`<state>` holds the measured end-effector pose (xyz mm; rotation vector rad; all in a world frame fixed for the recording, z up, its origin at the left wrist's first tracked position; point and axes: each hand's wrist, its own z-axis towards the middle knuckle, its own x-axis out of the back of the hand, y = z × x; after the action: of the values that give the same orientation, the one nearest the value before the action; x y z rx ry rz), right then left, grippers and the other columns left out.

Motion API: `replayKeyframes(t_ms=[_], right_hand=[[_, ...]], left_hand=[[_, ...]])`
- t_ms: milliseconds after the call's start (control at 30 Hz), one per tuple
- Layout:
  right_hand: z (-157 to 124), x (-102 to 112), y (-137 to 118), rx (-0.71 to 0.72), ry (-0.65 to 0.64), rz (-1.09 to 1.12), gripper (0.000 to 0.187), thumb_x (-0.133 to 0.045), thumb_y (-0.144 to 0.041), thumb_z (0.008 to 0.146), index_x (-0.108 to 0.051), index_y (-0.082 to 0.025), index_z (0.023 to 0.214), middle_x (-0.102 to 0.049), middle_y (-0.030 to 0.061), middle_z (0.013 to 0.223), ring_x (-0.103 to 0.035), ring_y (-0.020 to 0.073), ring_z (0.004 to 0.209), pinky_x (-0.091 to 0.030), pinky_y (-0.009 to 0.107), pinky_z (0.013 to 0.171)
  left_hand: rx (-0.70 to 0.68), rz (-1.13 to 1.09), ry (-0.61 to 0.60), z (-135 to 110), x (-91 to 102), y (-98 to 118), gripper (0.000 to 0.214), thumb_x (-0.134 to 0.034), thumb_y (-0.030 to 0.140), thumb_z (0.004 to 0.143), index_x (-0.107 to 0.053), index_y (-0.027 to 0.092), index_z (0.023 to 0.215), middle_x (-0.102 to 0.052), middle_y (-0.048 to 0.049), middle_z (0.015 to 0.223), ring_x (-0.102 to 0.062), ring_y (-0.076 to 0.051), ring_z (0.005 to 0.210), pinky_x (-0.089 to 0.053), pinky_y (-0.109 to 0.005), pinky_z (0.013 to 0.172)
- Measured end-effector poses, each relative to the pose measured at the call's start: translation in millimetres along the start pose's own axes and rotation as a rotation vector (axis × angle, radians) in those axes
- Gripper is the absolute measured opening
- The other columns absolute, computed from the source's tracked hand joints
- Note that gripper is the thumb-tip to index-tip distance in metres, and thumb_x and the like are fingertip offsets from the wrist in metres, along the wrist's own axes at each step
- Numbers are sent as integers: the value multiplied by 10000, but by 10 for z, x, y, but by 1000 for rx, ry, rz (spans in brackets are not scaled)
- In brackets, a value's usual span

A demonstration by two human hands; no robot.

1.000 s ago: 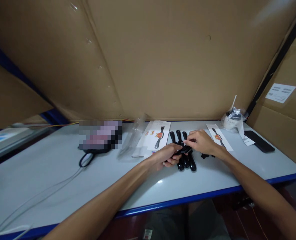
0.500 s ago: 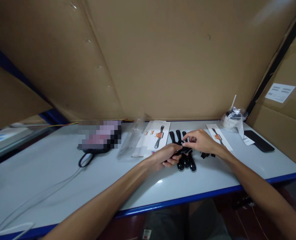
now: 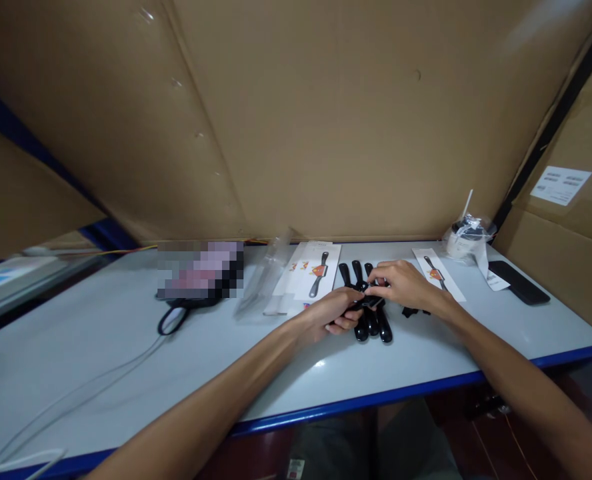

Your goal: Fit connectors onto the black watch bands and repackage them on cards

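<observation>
My left hand [image 3: 343,312] is closed around one handle of a black spokeshave [image 3: 372,301], held over the table. The fingertips of my right hand [image 3: 395,285] are pinched together at the middle of that spokeshave; the small part between them is hidden. Just behind and below lie several more black spokeshaves [image 3: 373,325], side by side, their glossy handles pointing toward me and away. Small black parts [image 3: 413,311] lie partly hidden beneath my right wrist.
Printed cards [image 3: 320,275] picturing a spokeshave and a clear plastic bag [image 3: 263,287] lie to the left. Another card [image 3: 437,272] is at right, near a bagged cup [image 3: 463,240] and a dark phone-like slab [image 3: 519,283]. A blurred-out device [image 3: 201,273] with a cable stands left; cardboard [image 3: 326,133] walls the back.
The fingers of my right hand have shifted slightly and drawn closer together at the middle of the spokeshave. My left hand keeps its place.
</observation>
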<state>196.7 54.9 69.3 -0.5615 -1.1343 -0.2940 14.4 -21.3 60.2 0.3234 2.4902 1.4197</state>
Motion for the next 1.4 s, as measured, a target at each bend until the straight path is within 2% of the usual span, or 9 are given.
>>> replayKeyframes(t_ms=[233, 400, 533, 633, 733, 900, 1100, 1400], right_hand=[[-23, -31, -31, 49, 5, -134, 231, -647, -386, 977, -707, -179, 894, -695, 50, 872, -540, 152, 705, -302, 299, 652], [-22, 47, -11, -5, 32, -95, 199, -692, -378, 932, -742, -186, 951, -702, 35, 851, -562, 157, 727, -324, 293, 675], [-7, 48, -7, -59, 28, 10, 150, -715, -325, 889, -756, -181, 885, -686, 14, 780, -554, 141, 708, -340, 277, 677], [4, 0, -28, -63, 18, 51, 110, -670, -219, 874, -768, -189, 914, -708, 18, 821, -563, 135, 710, -350, 274, 680], [11, -34, -44, -42, 20, 63, 236, -602, -94, 830, -776, -202, 947, -734, 23, 886, -587, 143, 743, -370, 279, 699], [5, -52, -28, 24, 12, 69, 311, -535, -28, 835, -777, -202, 922, -739, 41, 950, -624, 163, 843, -407, 291, 768], [-12, -68, -25, 56, 36, 48, 172, -620, -164, 913, -785, -197, 950, -709, 49, 944, -615, 166, 835, -411, 291, 769], [-5, -120, -17, 121, 42, -33, 236, -564, -110, 938, -769, -185, 848, -688, 56, 889, -587, 164, 824, -389, 291, 748]], left_hand=[[-8, -18, -22, 25, 33, -18, 248, -376, 245, 969, -597, 135, 943, -264, 92, 527, -106, -58, 387, -90, -143, 319], [-5, -57, -18, 20, 30, -13, 279, -327, 248, 993, -581, 136, 962, -268, 94, 513, -85, -64, 390, -95, -138, 312], [-6, -52, -24, 35, 35, -25, 286, -305, 248, 998, -568, 142, 960, -273, 92, 509, -84, -68, 388, -93, -143, 308], [-10, -46, -44, 56, 52, -44, 257, -348, 264, 981, -573, 142, 964, -278, 94, 518, -86, -64, 385, -98, -140, 307], [-11, -45, -45, 62, 56, -52, 237, -380, 281, 972, -572, 142, 968, -282, 96, 523, -99, -60, 383, -109, -134, 311], [-28, -34, -40, 47, 42, -48, 232, -401, 287, 969, -576, 139, 933, -292, 94, 526, -108, -53, 382, -106, -134, 319], [-33, -29, -40, 35, 35, -47, 244, -382, 265, 976, -569, 144, 878, -286, 95, 519, -107, -50, 378, -107, -133, 319], [-43, -14, -38, 24, 28, -39, 231, -401, 267, 977, -563, 151, 861, -284, 93, 523, -109, -50, 390, -91, -140, 330]])
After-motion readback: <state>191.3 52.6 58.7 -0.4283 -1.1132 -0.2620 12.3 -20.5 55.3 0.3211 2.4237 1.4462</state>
